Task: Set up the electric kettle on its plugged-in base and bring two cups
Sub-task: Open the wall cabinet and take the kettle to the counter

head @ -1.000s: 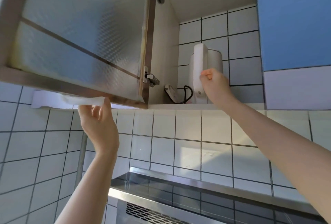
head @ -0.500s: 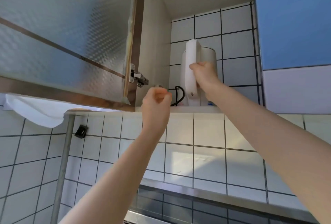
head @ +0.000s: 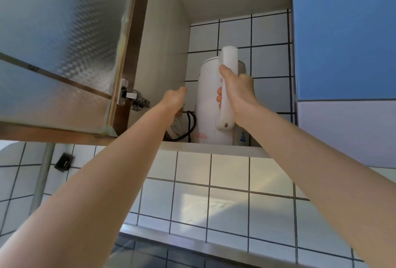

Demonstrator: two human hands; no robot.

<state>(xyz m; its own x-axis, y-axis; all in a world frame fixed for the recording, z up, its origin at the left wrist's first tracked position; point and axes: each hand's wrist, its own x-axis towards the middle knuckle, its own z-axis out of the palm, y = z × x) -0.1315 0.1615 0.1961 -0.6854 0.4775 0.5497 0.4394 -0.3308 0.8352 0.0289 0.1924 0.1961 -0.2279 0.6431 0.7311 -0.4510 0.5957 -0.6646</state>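
Inside an open wall cupboard, a white electric kettle (head: 206, 100) stands upright on the shelf (head: 214, 148). My right hand (head: 237, 87) is wrapped around its white handle (head: 229, 60). To the kettle's left lies the white kettle base (head: 179, 126) with a coiled black cord (head: 190, 126). My left hand (head: 173, 99) is inside the cupboard just above the base with its fingers curled. Whether it grips the base is hidden. No cups are in view.
The frosted-glass cupboard door (head: 64, 42) hangs open on the left, close to my left arm. A blue cupboard front (head: 342, 32) borders the opening on the right. White tiled wall lies below the shelf, with a steel surface (head: 171, 244) at the bottom.
My left hand has let go of the door's lower edge and gone into the cupboard to the base. My right hand has closed fully around the kettle handle. The view has moved closer.
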